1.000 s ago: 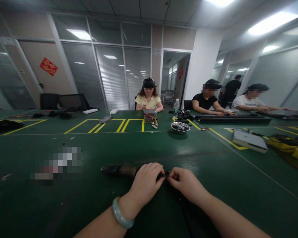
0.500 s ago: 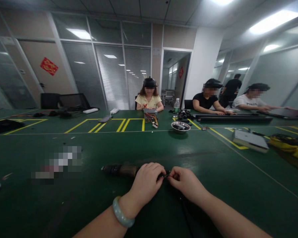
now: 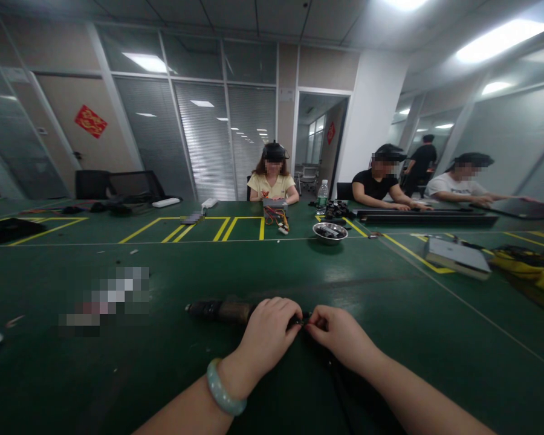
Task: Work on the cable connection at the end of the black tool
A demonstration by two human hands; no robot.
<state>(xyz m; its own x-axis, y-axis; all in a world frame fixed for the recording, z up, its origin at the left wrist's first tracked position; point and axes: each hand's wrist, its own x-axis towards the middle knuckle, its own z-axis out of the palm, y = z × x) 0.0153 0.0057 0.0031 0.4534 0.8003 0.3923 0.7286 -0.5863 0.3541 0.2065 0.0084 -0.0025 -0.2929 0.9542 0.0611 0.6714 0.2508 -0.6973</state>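
A dark, barrel-shaped electric screwdriver with a brown middle section lies on the green table, its tapered tip toward the left. My left hand wears a pale green bangle and is wrapped over the tool's rear end, thumb and fingertips closed near its tail. Just right of it, my right hand pinches at a small dark piece at that same end. The fingertips of both hands almost meet and hide most of this piece. A black cable runs from beneath my right hand toward the table's near edge.
Across the table, a metal bowl of small parts stands near a water bottle. A grey box with coloured wires lies before a seated person. A silver case and yellow bags are at right. Several people are beyond.
Both hands keep nearly the same place and grip, with only slight movement at the fingertips. The view has shifted very slightly.
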